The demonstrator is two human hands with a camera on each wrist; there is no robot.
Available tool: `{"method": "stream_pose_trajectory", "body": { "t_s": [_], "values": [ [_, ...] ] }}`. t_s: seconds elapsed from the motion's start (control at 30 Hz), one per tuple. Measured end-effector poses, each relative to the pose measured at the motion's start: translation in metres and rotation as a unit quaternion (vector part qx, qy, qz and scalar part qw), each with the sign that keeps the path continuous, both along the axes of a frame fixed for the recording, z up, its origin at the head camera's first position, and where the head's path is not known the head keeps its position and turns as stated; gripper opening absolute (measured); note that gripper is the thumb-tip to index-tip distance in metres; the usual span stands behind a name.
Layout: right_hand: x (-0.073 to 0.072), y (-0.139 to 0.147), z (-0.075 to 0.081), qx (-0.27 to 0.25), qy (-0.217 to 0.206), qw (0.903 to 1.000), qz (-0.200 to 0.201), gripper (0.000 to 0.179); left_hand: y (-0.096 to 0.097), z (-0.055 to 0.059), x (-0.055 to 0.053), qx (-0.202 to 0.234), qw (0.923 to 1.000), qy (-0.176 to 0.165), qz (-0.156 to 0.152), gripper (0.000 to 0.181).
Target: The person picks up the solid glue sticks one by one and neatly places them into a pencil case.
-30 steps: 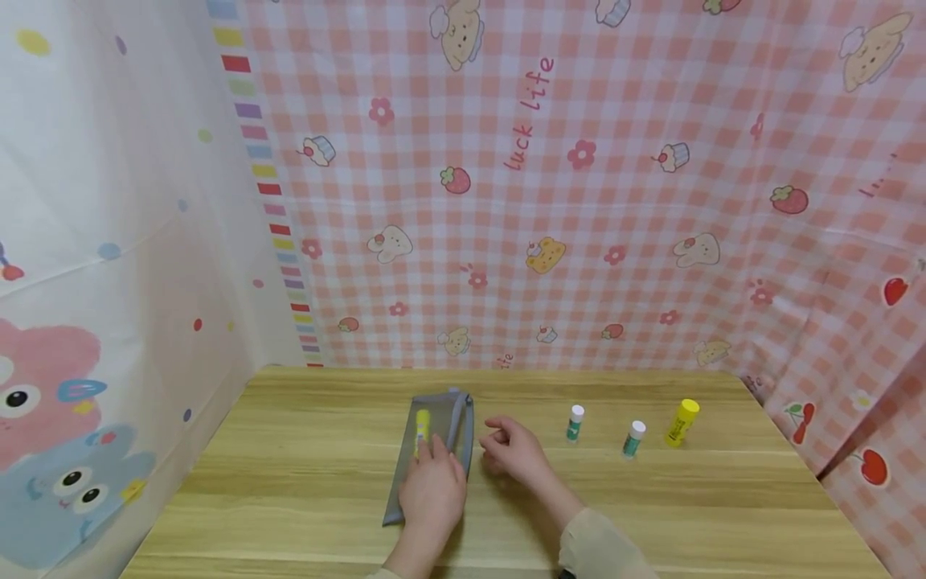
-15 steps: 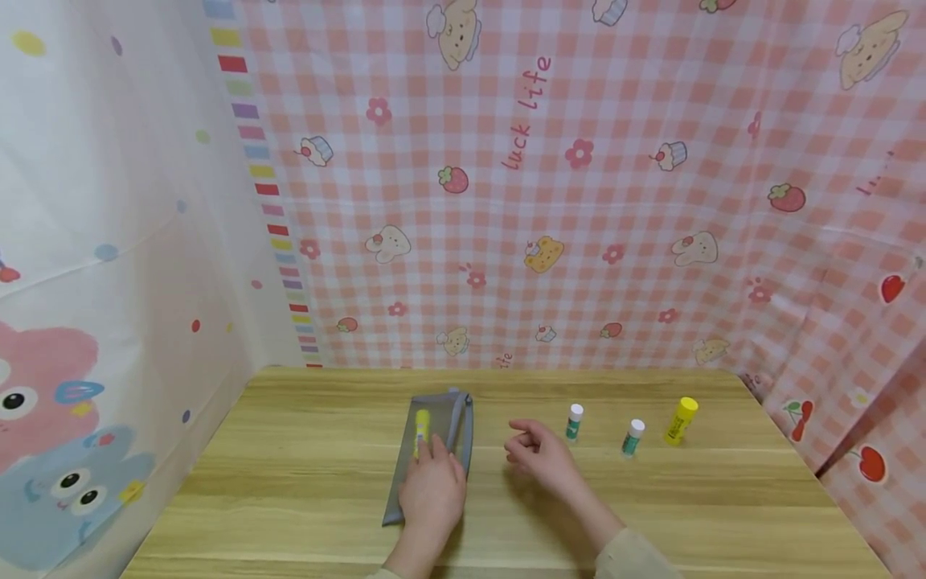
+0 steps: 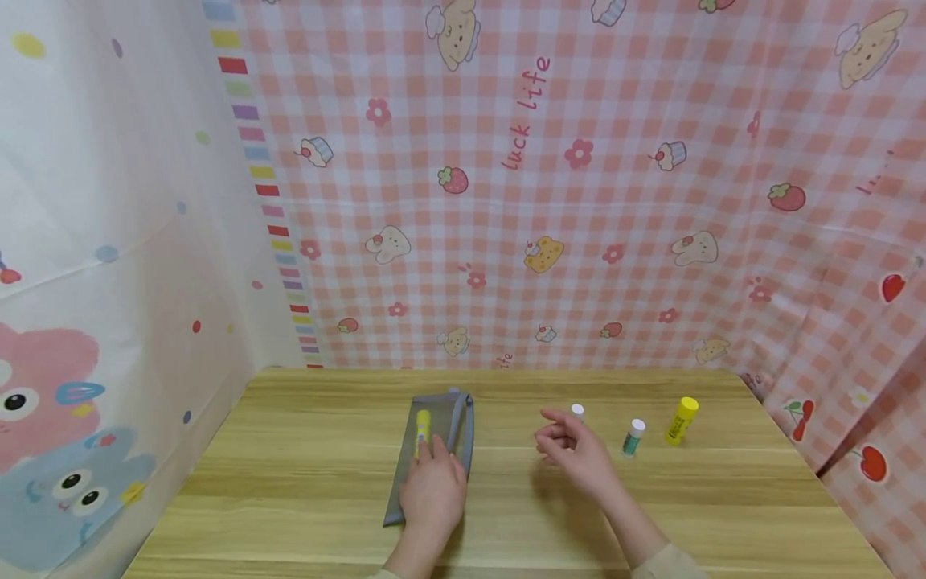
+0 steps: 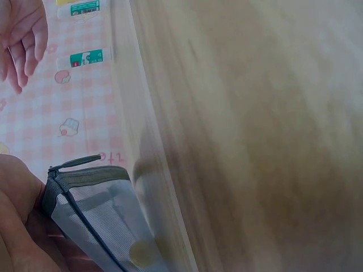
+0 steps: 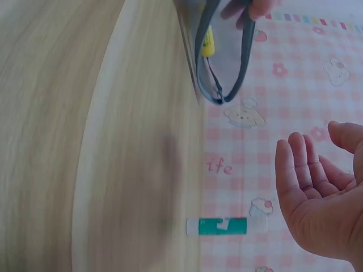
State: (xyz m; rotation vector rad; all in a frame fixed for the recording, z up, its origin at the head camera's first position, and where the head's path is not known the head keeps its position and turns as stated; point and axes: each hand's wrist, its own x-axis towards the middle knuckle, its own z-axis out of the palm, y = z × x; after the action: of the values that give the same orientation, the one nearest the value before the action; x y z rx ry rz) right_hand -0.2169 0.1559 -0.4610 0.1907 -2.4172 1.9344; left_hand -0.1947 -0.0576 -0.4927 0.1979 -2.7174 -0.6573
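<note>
A grey mesh zip pouch lies on the table, and a yellow glue stick shows through its mesh. My left hand holds the pouch by its right side, fingers over the mesh. In the right wrist view the pouch's mouth gapes as a loop. My right hand hovers over the table with loosely bent fingers, holding nothing. Behind its knuckles stands a small white-capped glue stick, mostly hidden in the head view; its green label shows in the right wrist view.
To the right stand another white-capped green glue stick and a larger yellow glue stick. The wooden table ends against a pink checked curtain, with a white printed curtain on the left.
My right hand has moved away from the pouch to the right, now overlapping the nearest white-capped glue stick. The left hand and the pouch have stayed in place.
</note>
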Motion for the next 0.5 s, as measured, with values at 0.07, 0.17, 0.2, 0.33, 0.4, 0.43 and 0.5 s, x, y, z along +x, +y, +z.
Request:
{"method": "stream_pose_trajectory", "body": {
  "t_s": [0.07, 0.17, 0.2, 0.33, 0.4, 0.43, 0.5],
  "values": [
    [0.002, 0.007, 0.002, 0.006, 0.008, 0.9999, -0.001, 0.041, 0.000, 0.000, 0.000, -0.001, 1.0000, 0.000, -0.001, 0.044],
    [0.005, 0.016, 0.004, 0.011, 0.024, 0.9997, 0.001, 0.043, 0.000, 0.000, 0.000, -0.002, 1.0000, 0.000, -0.002, 0.044],
    [0.006, 0.019, 0.005, 0.009, 0.029, 0.9995, -0.002, 0.043, 0.000, 0.000, 0.000, -0.003, 1.0000, -0.001, -0.002, 0.044],
    [0.011, 0.032, 0.009, 0.024, 0.053, 0.9982, -0.016, 0.045, 0.000, 0.001, 0.001, -0.004, 1.0000, -0.001, -0.002, 0.043],
    [0.013, 0.039, 0.011, 0.038, 0.061, 0.9972, -0.022, 0.045, 0.001, 0.002, 0.001, -0.004, 1.0000, -0.001, -0.002, 0.043],
    [0.013, 0.042, 0.012, 0.045, 0.068, 0.9963, -0.026, 0.045, 0.001, 0.003, 0.001, -0.005, 1.0000, -0.001, -0.002, 0.043],
    [0.014, 0.048, 0.013, 0.057, 0.079, 0.9946, -0.035, 0.045, 0.001, 0.003, 0.001, -0.006, 1.0000, -0.002, -0.003, 0.043]
  ]
}}
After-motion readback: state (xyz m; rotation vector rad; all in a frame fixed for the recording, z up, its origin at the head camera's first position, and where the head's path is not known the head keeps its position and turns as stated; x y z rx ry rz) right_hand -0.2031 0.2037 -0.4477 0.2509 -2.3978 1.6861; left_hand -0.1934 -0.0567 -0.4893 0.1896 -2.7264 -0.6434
